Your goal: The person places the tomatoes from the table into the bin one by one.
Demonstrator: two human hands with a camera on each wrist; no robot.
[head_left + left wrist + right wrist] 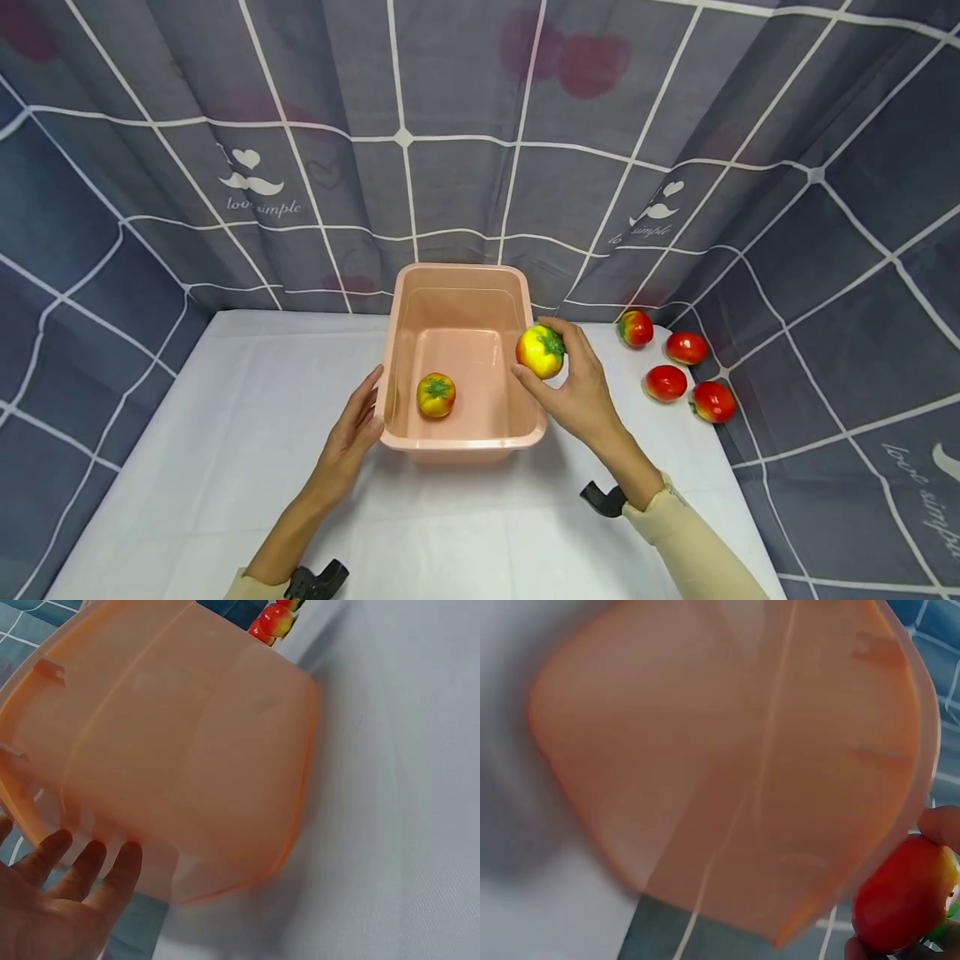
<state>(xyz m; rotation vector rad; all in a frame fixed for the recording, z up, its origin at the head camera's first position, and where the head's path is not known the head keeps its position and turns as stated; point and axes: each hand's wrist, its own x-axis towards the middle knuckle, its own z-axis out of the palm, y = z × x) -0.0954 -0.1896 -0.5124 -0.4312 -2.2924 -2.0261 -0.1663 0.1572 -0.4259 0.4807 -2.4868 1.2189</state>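
Observation:
A pink plastic tub [463, 438] stands on the white-covered table. Inside it lies a yellow-and-red tomato [436, 395] with a green leafy top. My right hand [581, 392] pinches another tomato [539, 351] between thumb and fingers, over the tub's right rim; its red underside shows in the right wrist view [904, 896]. At the tub's left side is my left hand [348, 437], its spread, nearly straight fingers [116, 881] against the outer wall below the rim.
Several red tomatoes [665, 383] lie in a group at the table's right edge. A dark checked curtain [465, 192] closes off the back and both sides. The white cloth [247, 442] covers the tabletop.

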